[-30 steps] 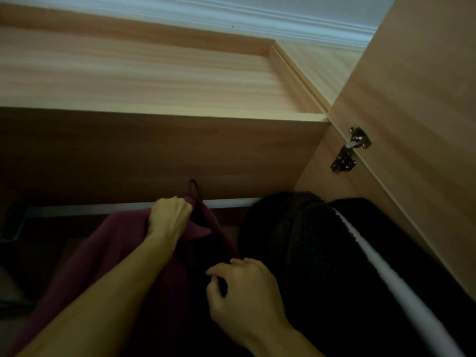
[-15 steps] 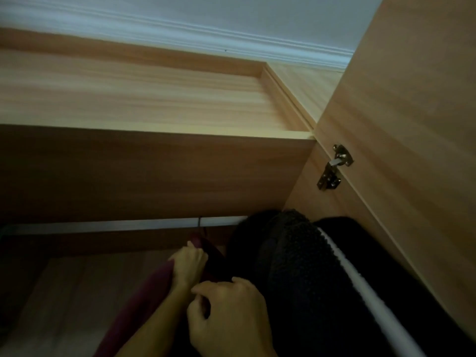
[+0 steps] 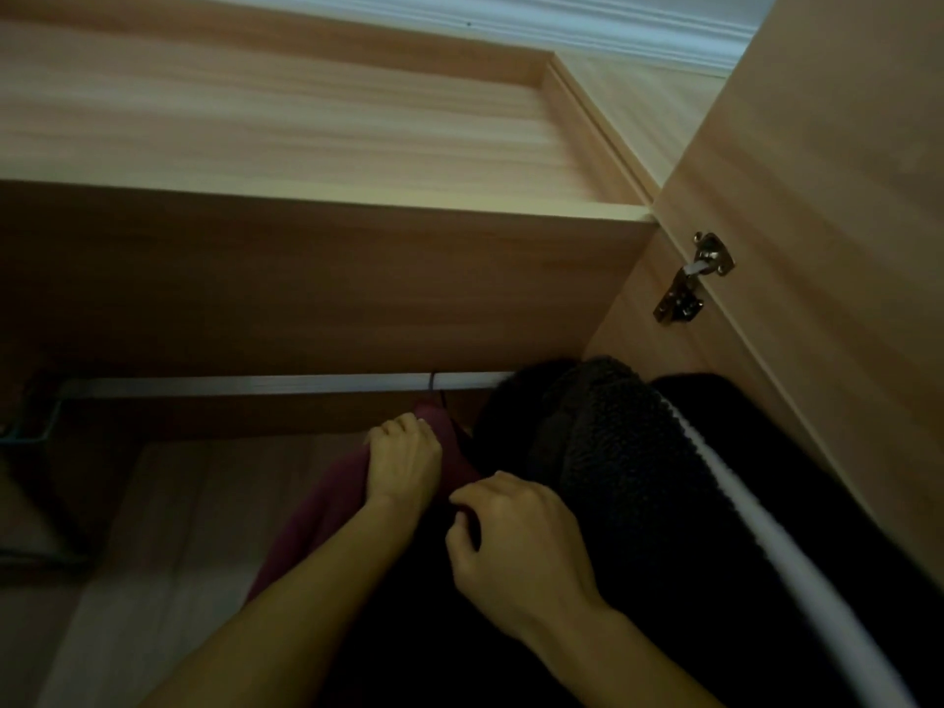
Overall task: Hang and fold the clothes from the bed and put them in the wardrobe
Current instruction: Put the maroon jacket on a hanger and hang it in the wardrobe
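We face the open wardrobe, its rail crossing mid-frame. Dark coats fill the lower right. The maroon garment hangs centre, hanger hook over the rail. Our left hand is closed on its shoulder; our right hand, loosely curled, seems to pinch dark fabric. The hanging step looks nearly done; next we should let go cleanly.

A light wooden top panel is seen above a shadowed interior. White ceiling moulding runs along the far wall. An open door with a metal hinge stands right. Light is dim.
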`<state>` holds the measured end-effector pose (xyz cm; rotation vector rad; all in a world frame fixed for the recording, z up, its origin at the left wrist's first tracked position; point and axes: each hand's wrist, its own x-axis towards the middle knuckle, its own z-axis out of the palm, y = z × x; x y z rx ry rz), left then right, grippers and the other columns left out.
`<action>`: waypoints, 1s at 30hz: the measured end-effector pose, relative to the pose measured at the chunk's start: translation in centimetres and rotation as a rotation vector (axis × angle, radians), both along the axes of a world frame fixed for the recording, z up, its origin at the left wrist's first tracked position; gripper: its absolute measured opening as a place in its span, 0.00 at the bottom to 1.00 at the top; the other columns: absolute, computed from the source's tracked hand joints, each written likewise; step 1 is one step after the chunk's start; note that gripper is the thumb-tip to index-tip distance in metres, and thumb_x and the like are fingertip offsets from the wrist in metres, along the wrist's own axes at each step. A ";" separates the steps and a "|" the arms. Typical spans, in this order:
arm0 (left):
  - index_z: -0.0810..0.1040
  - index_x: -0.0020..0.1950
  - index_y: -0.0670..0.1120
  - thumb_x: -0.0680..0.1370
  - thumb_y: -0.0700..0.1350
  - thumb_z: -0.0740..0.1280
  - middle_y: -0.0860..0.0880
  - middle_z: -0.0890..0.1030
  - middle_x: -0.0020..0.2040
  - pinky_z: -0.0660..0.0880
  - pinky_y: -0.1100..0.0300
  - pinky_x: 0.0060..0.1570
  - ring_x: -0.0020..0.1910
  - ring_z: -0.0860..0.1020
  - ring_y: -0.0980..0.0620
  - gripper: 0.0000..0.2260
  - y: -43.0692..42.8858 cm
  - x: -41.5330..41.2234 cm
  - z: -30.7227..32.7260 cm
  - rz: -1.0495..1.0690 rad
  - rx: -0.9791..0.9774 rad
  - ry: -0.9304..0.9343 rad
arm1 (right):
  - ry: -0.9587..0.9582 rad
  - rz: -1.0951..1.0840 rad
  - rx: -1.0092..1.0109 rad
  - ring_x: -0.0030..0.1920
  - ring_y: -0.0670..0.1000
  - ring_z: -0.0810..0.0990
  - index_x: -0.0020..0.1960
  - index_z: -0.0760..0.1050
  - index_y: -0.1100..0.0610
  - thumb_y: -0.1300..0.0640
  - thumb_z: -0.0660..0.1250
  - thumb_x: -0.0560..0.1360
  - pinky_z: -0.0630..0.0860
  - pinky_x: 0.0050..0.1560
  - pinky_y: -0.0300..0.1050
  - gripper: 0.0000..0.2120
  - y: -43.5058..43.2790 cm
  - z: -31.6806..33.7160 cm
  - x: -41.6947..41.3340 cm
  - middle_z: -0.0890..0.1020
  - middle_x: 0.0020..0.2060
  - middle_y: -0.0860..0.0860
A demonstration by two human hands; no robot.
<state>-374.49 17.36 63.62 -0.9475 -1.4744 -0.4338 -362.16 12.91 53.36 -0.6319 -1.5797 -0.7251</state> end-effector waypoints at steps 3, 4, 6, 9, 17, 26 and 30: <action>0.65 0.68 0.40 0.78 0.53 0.61 0.39 0.72 0.61 0.68 0.51 0.54 0.58 0.72 0.42 0.24 -1.5 -0.5 -0.8 -0.037 -0.019 0.054 | -0.025 -0.029 -0.057 0.61 0.49 0.75 0.61 0.77 0.51 0.51 0.60 0.75 0.69 0.60 0.42 0.17 -0.3 0.0 0.5 0.80 0.58 0.48; 0.65 0.68 0.40 0.78 0.54 0.60 0.39 0.72 0.62 0.68 0.50 0.55 0.59 0.72 0.41 0.24 -2.1 -0.8 -1.1 -0.069 -0.023 0.068 | -0.029 -0.038 -0.087 0.63 0.48 0.73 0.64 0.74 0.50 0.51 0.59 0.76 0.68 0.61 0.41 0.17 -0.5 0.1 0.7 0.78 0.60 0.47; 0.64 0.70 0.40 0.79 0.53 0.58 0.38 0.71 0.63 0.67 0.49 0.57 0.60 0.71 0.41 0.24 -3.9 -1.3 -2.0 -0.123 -0.032 0.079 | -0.005 -0.043 -0.123 0.65 0.47 0.71 0.67 0.71 0.50 0.50 0.59 0.78 0.68 0.62 0.40 0.19 -1.0 0.1 0.7 0.75 0.64 0.47; 0.62 0.72 0.41 0.79 0.54 0.58 0.39 0.71 0.64 0.65 0.49 0.59 0.62 0.70 0.40 0.25 -6.7 -2.2 -3.6 -0.202 -0.034 0.091 | 0.013 -0.037 -0.173 0.63 0.47 0.72 0.70 0.68 0.50 0.48 0.59 0.78 0.71 0.62 0.42 0.21 -1.7 -0.2 0.2 0.73 0.66 0.47; 0.55 0.76 0.47 0.80 0.55 0.54 0.44 0.67 0.69 0.64 0.52 0.62 0.65 0.67 0.45 0.26 -11.3 -4.8 -9.4 -0.816 -0.095 -0.057 | 0.030 -0.121 -0.274 0.66 0.48 0.71 0.71 0.66 0.50 0.47 0.58 0.79 0.70 0.64 0.44 0.22 -6.2 -3.3 -1.4 0.70 0.69 0.48; 0.59 0.75 0.48 0.81 0.56 0.54 0.48 0.70 0.67 0.66 0.54 0.62 0.64 0.70 0.49 0.24 -14.4 -5.3 -15.2 -1.195 -0.226 -0.089 | 0.136 -0.218 -0.275 0.63 0.45 0.74 0.69 0.69 0.50 0.48 0.58 0.79 0.70 0.59 0.39 0.19 -13.6 -7.6 -2.4 0.74 0.66 0.46; 0.63 0.74 0.47 0.80 0.56 0.54 0.48 0.70 0.69 0.66 0.53 0.65 0.66 0.69 0.50 0.23 -15.7 -5.5 -16.8 -1.281 -0.279 -0.187 | 0.105 -0.264 -0.307 0.58 0.45 0.76 0.68 0.71 0.50 0.48 0.58 0.79 0.72 0.54 0.37 0.18 -15.9 -9.2 -2.1 0.76 0.64 0.46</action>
